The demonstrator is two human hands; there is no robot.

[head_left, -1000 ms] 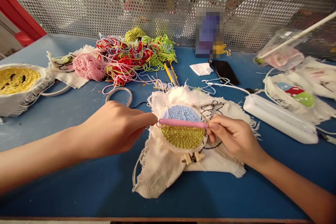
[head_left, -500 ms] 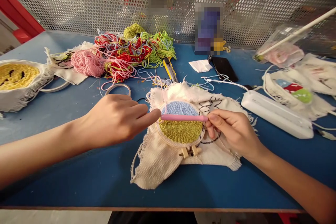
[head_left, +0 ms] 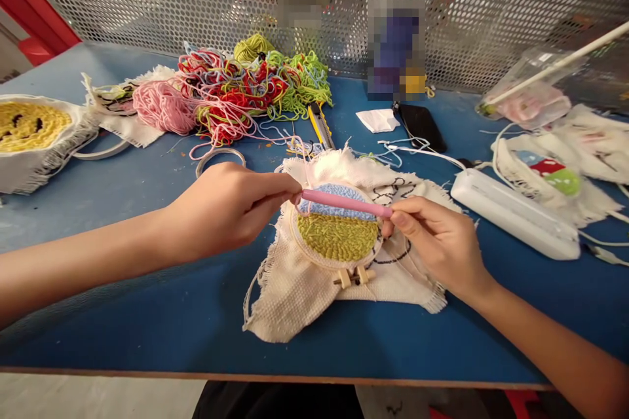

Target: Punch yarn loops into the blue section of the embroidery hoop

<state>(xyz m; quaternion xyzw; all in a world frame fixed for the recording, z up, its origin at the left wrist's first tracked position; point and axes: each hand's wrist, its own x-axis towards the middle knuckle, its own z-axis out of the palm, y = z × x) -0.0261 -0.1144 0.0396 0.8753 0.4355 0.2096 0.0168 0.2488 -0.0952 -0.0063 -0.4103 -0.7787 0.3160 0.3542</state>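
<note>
A pink-handled punch needle (head_left: 346, 201) is held level above an embroidery hoop (head_left: 295, 242). My right hand (head_left: 435, 236) pinches its right end, and the fingers hide the needle tip. At the handle's left end, the fingertips of my left hand (head_left: 230, 206) are closed on pink yarn (head_left: 307, 173), which loops beside the handle. Cream cloth (head_left: 295, 301) is stretched in the hoop and spreads over the table. Inside the hoop, light blue loops (head_left: 327, 196) fill the top and olive-green loops (head_left: 339, 239) the bottom. A screw clamp (head_left: 354, 277) sits at the hoop's near edge.
Behind lie a tangled yarn heap (head_left: 255, 85), a pink yarn bundle (head_left: 164, 107), a yellow box cutter (head_left: 321, 124) and a black phone (head_left: 421, 126). A white lamp-like bar (head_left: 514, 213) is at right. A yellow smiley piece (head_left: 34, 127) lies left. A perforated metal panel (head_left: 147, 6) borders the table.
The left end of the punch needle has risen, so the handle now slopes down to the right. My left hand has lifted slightly, its fingertips now pinched together at the handle's end.
</note>
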